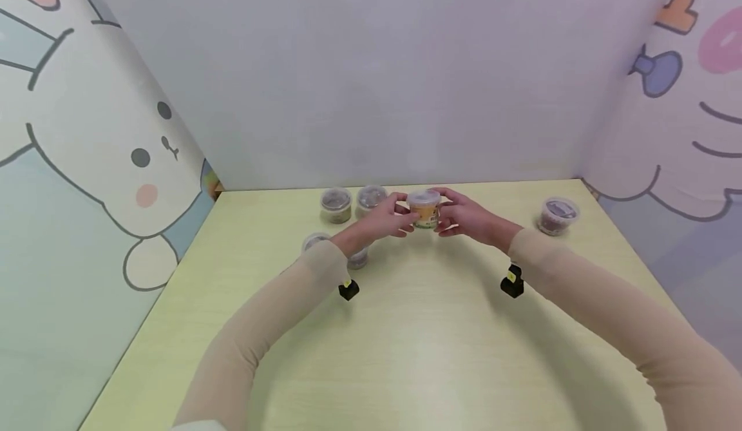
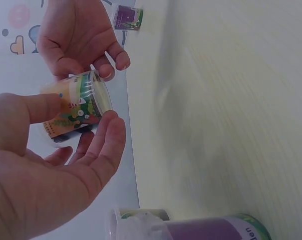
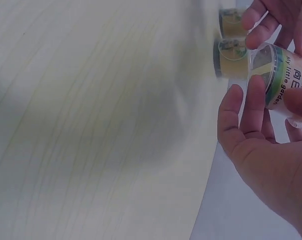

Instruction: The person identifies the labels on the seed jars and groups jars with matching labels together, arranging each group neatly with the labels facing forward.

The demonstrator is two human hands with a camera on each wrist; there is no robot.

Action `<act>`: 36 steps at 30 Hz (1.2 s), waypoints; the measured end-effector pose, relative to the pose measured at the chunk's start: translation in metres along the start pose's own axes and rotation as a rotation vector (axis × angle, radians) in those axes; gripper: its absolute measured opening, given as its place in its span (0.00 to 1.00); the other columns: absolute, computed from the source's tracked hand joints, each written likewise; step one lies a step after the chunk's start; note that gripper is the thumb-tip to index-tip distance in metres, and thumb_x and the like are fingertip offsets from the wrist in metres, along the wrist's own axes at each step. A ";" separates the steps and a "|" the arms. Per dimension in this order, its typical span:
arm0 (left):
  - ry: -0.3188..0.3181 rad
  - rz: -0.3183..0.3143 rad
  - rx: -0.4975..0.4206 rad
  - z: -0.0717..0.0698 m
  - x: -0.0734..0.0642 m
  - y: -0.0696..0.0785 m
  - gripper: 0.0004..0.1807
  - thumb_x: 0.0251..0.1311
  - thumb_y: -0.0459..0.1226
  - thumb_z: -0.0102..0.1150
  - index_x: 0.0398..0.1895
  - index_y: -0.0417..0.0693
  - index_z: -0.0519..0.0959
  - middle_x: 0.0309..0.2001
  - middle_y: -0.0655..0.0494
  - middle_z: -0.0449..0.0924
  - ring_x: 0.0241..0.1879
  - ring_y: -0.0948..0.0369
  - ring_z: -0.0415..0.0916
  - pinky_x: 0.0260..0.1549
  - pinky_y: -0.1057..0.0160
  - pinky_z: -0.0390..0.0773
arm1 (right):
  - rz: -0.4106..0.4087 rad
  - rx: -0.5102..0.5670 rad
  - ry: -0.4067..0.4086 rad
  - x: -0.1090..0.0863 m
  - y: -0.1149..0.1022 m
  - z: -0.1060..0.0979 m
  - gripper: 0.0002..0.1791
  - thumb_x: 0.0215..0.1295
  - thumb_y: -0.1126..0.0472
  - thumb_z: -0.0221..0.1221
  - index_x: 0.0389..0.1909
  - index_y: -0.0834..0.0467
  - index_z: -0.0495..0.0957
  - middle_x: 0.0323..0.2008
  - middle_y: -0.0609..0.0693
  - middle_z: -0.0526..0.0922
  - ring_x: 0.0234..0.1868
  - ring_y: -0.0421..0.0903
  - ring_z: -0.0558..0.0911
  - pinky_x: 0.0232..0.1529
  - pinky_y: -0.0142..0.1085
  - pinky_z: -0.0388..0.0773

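Note:
A small clear plastic tub (image 1: 424,209) with a lid and an orange label is held up over the back of the table between both hands. My left hand (image 1: 385,220) grips it from the left, the thumb lying across the label in the left wrist view. On the other side my right hand (image 1: 468,218) holds it with thumb and fingers. In the right wrist view the tub (image 3: 283,75) is tilted and its label reads "My little garden". Its clear base faces the table side in the left wrist view.
Left of the hands stand several similar lidded tubs, two at the back (image 1: 336,205) and others nearer, partly behind my left arm. A purple-labelled tub (image 1: 558,217) stands at the right. The pale wooden table (image 1: 406,354) meets a plain wall (image 1: 394,96) behind.

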State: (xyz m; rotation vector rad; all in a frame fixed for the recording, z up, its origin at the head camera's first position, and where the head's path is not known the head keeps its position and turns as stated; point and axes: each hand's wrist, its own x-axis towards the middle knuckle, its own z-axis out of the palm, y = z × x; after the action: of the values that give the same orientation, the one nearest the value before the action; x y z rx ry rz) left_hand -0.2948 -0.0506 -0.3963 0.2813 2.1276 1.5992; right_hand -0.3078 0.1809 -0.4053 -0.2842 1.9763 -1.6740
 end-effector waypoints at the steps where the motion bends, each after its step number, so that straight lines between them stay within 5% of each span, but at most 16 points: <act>1: 0.002 -0.002 0.001 0.000 0.000 -0.001 0.33 0.73 0.40 0.59 0.74 0.42 0.56 0.57 0.39 0.72 0.52 0.44 0.80 0.55 0.45 0.79 | 0.005 0.000 0.003 0.001 0.001 0.001 0.34 0.73 0.66 0.44 0.79 0.50 0.52 0.56 0.63 0.70 0.43 0.55 0.78 0.56 0.53 0.78; 15: 0.012 -0.026 -0.036 -0.001 -0.004 -0.002 0.34 0.74 0.43 0.57 0.76 0.45 0.55 0.57 0.40 0.73 0.53 0.43 0.80 0.53 0.47 0.81 | 0.064 0.042 0.058 0.011 0.001 0.012 0.30 0.78 0.62 0.41 0.78 0.47 0.54 0.58 0.61 0.70 0.35 0.49 0.80 0.52 0.51 0.80; 25: 0.000 -0.036 -0.022 -0.004 -0.006 -0.002 0.33 0.75 0.45 0.56 0.77 0.48 0.57 0.57 0.43 0.75 0.58 0.41 0.77 0.56 0.45 0.78 | 0.017 0.073 0.036 0.011 0.000 0.013 0.29 0.78 0.64 0.43 0.77 0.55 0.54 0.67 0.65 0.68 0.65 0.61 0.73 0.65 0.58 0.70; 36: -0.032 0.030 0.050 -0.008 -0.008 -0.006 0.35 0.70 0.56 0.59 0.72 0.48 0.65 0.56 0.47 0.76 0.58 0.42 0.75 0.58 0.41 0.75 | 0.012 0.079 0.032 0.013 -0.001 0.015 0.28 0.78 0.62 0.42 0.76 0.58 0.57 0.59 0.63 0.71 0.55 0.60 0.77 0.62 0.57 0.74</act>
State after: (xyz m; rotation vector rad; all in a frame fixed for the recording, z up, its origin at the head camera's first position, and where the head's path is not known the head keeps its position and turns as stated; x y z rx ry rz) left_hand -0.2906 -0.0631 -0.3984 0.3542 2.1509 1.5499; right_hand -0.3115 0.1612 -0.4088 -0.2170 1.9254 -1.7546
